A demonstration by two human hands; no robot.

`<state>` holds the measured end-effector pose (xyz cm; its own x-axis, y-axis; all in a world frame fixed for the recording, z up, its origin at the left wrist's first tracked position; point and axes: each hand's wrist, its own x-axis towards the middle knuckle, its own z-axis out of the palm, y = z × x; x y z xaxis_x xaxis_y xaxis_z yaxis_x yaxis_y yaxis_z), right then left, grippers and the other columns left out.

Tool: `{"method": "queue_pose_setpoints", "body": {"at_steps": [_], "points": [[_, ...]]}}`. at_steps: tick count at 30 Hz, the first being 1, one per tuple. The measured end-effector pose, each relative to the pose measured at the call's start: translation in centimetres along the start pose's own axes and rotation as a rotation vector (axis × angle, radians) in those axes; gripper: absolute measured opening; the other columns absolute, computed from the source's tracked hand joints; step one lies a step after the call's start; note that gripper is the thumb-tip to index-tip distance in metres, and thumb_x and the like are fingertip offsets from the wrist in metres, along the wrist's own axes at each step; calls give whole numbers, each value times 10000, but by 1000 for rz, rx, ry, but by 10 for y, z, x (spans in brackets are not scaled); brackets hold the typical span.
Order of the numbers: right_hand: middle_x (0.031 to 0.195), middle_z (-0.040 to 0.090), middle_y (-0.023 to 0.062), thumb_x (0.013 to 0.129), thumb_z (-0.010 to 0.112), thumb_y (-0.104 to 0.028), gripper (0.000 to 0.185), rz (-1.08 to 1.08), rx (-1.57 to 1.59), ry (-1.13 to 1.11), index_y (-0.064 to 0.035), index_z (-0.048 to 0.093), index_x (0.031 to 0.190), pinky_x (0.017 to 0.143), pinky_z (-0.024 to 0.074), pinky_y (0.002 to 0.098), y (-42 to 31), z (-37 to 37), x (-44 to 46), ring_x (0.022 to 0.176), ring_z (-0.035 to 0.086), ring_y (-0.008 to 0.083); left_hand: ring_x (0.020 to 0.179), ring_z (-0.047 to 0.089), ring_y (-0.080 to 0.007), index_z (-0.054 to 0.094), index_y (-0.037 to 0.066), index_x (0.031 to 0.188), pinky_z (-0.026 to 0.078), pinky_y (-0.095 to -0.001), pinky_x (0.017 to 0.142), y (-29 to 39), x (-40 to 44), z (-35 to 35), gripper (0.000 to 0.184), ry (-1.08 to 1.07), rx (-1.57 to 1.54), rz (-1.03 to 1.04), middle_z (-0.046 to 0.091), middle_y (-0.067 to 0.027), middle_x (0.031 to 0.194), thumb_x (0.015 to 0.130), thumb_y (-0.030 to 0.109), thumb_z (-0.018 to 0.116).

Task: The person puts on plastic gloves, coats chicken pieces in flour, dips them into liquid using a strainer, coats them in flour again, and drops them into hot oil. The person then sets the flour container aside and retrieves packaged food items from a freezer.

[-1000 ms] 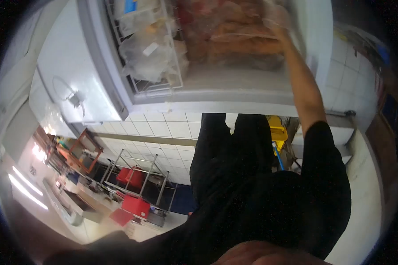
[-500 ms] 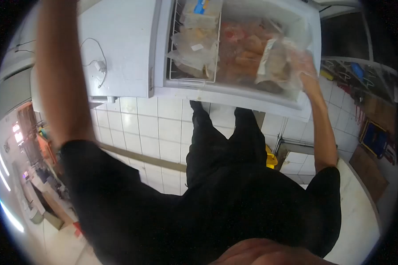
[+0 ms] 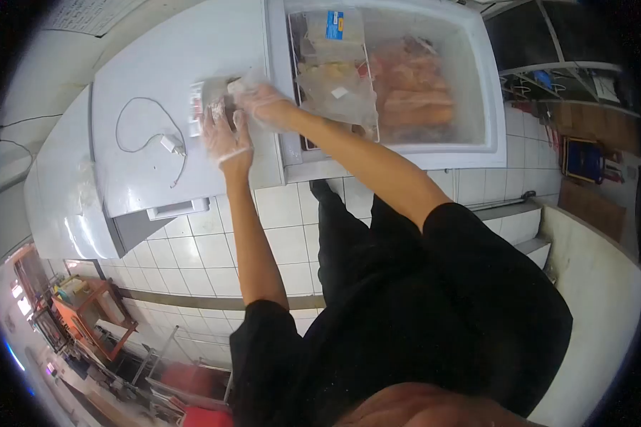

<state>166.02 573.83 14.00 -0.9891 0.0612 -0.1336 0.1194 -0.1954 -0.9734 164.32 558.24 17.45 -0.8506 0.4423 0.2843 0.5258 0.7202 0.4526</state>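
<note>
A plastic-wrapped package point(image 3: 212, 91) with white and red print lies on the white lid point(image 3: 235, 43) beside the open freezer compartment. My left hand point(image 3: 226, 139), in a clear glove, rests on the package's near side with its fingers spread. My right hand point(image 3: 267, 105), also gloved and slightly blurred, is closed on the package's right end. To the right, a white wire basket point(image 3: 374, 107) holds bags in clear plastic, one with a blue label. Reddish-brown frozen pieces point(image 3: 413, 92) fill part of the freezer next to the basket.
A white cable with a plug point(image 3: 171, 144) lies on the lid to the left. White tiles point(image 3: 285, 206) cover the floor. An orange cabinet point(image 3: 100, 313) and metal racks stand at lower left. A pale ledge point(image 3: 591, 313) runs along the right.
My right hand has moved left with the package, out of the freezer and onto the lid. My left hand has come down onto the package.
</note>
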Motion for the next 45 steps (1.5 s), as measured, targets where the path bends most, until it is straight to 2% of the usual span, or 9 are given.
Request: {"method": "queue_pose_setpoints", "body": {"at_steps": [6, 9, 16, 19, 28, 32, 37, 43, 45], "points": [[1165, 698, 213, 903, 686, -332, 435, -215, -987, 414, -22, 670, 1208, 1032, 476, 444, 33, -77, -53, 1131, 642, 385, 1470, 342, -370, 549, 88, 1403, 311, -469, 1199, -42, 43, 4, 560, -5, 435, -119, 466, -141, 1524, 929, 367, 655], [1211, 668, 198, 882, 661, -216, 397, 191, -1500, 207, -62, 656, 1247, 991, 486, 446, 77, -164, -97, 1153, 633, 339, 1393, 452, -369, 579, 86, 1368, 388, -472, 1150, -22, 38, 7, 519, 205, 300, -35, 516, -170, 1474, 911, 302, 699], [1130, 705, 221, 820, 606, -72, 383, 24, -903, -117, -51, 678, 1196, 886, 523, 473, 68, -234, -144, 1045, 659, 410, 1376, 487, -346, 594, 66, 1330, 404, -462, 1141, 128, -30, 120, 612, -213, -495, 89, 536, -174, 1448, 783, 198, 835], [917, 698, 239, 855, 616, -104, 257, 93, -966, -269, -41, 709, 1085, 789, 527, 486, 64, -233, -151, 853, 671, 407, 1266, 538, -421, 589, 122, 1364, 433, -491, 1070, 162, -44, 156, 654, -276, 56, 157, 570, -147, 1405, 737, 135, 775], [985, 718, 197, 917, 711, -310, 379, -143, -417, -434, -14, 670, 1150, 791, 532, 422, 44, -263, -107, 860, 690, 362, 868, 685, -385, 724, 55, 947, 542, -496, 768, 124, -99, 173, 249, -394, -117, -15, 716, -160, 939, 700, 85, 734], [1088, 688, 227, 920, 712, -325, 470, 323, -860, -162, -29, 602, 1269, 878, 533, 414, 54, -270, -63, 985, 666, 389, 875, 687, -389, 734, 47, 1006, 541, -508, 762, 109, -105, 180, 298, -465, -113, -25, 720, -177, 958, 714, 106, 729], [1096, 682, 235, 899, 675, -202, 523, -170, -1191, -131, -44, 528, 1375, 898, 533, 475, 153, -256, -54, 1040, 651, 426, 885, 689, -404, 727, 36, 1041, 547, -503, 778, 94, -108, 182, 328, -647, -166, -118, 718, -210, 966, 736, 153, 751], [1070, 689, 222, 870, 595, -58, 515, 362, -1420, -464, -43, 555, 1383, 935, 510, 496, 129, -242, -37, 1090, 645, 410, 856, 693, -416, 696, 24, 1083, 550, -494, 719, 76, -122, 180, 383, -513, -272, -22, 710, -213, 918, 761, 211, 789], [1041, 708, 221, 822, 610, -53, 425, 88, -1429, -205, -31, 654, 1244, 887, 537, 489, 120, -240, -38, 1023, 671, 413, 858, 695, -414, 684, 18, 1116, 552, -491, 709, 76, -125, 183, 407, -495, -320, -14, 710, -214, 921, 770, 212, 776]]}}
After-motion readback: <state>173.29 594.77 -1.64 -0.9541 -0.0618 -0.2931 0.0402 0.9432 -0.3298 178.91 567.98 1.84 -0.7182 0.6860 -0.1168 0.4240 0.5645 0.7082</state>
